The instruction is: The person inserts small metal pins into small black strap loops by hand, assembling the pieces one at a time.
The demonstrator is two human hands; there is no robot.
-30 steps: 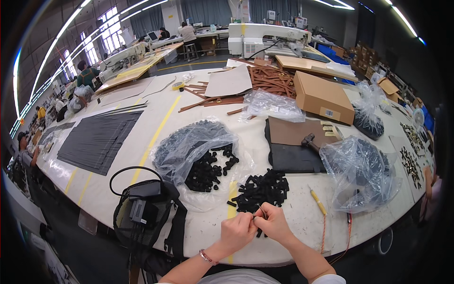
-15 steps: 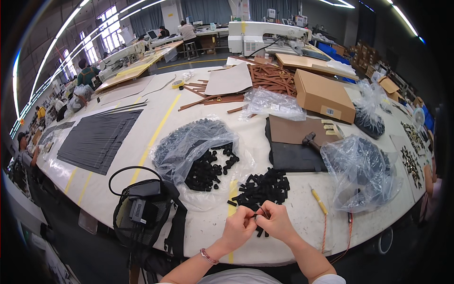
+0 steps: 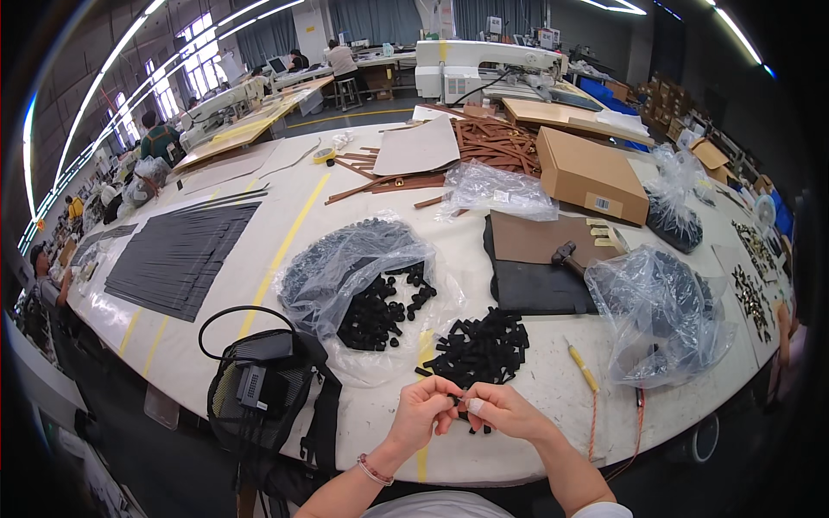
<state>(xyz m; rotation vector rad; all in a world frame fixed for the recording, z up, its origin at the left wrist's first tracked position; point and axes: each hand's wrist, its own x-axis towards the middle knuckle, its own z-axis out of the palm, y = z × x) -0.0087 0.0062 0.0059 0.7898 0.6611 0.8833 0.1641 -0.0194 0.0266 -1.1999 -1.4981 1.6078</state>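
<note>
My left hand (image 3: 421, 414) and my right hand (image 3: 508, 411) meet at the near edge of a pile of short black pieces (image 3: 480, 341). Fingertips of both hands pinch together over a small black piece, mostly hidden by the fingers. A few more black pieces lie under and just beyond my hands. Left of the pile, a clear plastic bag (image 3: 302, 274) lies open, with small black knob-like parts (image 3: 371, 319) spilling from its mouth.
A yellow-handled tool (image 3: 583, 369) with an orange cord lies to the right, beside another clear bag (image 3: 661, 319). A hammer (image 3: 566, 253) rests on a dark pad (image 3: 540, 289). A black mesh basket (image 3: 259, 388) stands left. Farther back are a cardboard box (image 3: 587, 177) and brown strips (image 3: 496, 147).
My fingers have shifted: my left hand has turned and moved slightly left, its fingers more spread, while my right hand's fingers have come lower and flatter. The table's things stay in place.
</note>
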